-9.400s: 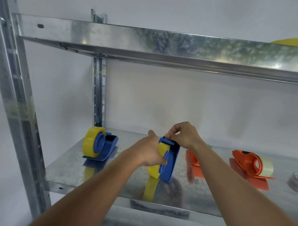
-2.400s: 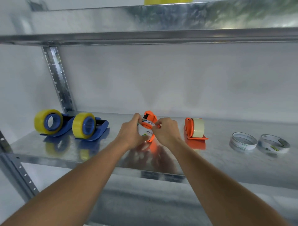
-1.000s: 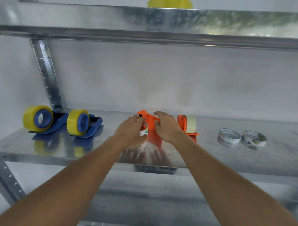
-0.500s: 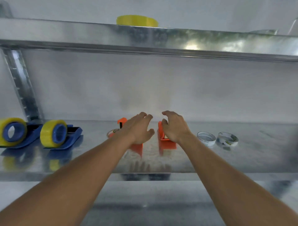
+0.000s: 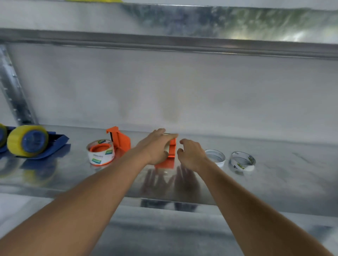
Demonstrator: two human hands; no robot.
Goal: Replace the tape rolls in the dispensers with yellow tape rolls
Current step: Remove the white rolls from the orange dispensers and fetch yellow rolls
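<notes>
Left hand [image 5: 157,147] lies straight-fingered across the orange dispenser [image 5: 172,149] mid-shelf, while the right hand [image 5: 192,154] hovers beside it, fingers loosely apart and holding nothing. Bare shelf [image 5: 285,182] runs right and toward the front edge. A yellow roll [image 5: 95,1] peeks over the upper shelf, and the white roll [image 5: 101,153] has blurred, unreadable lettering.

text | tape roll [image 5: 101,154] | printed labels | too blurred to read

The first orange dispenser [image 5: 118,140] let go, now lying on the shelf [image 5: 274,182] left of centre, white roll [image 5: 101,154] facing up, both hands shifted right, left hand [image 5: 157,146] reaching over the second orange dispenser [image 5: 172,149], right hand [image 5: 192,153] loose just beside it
</notes>
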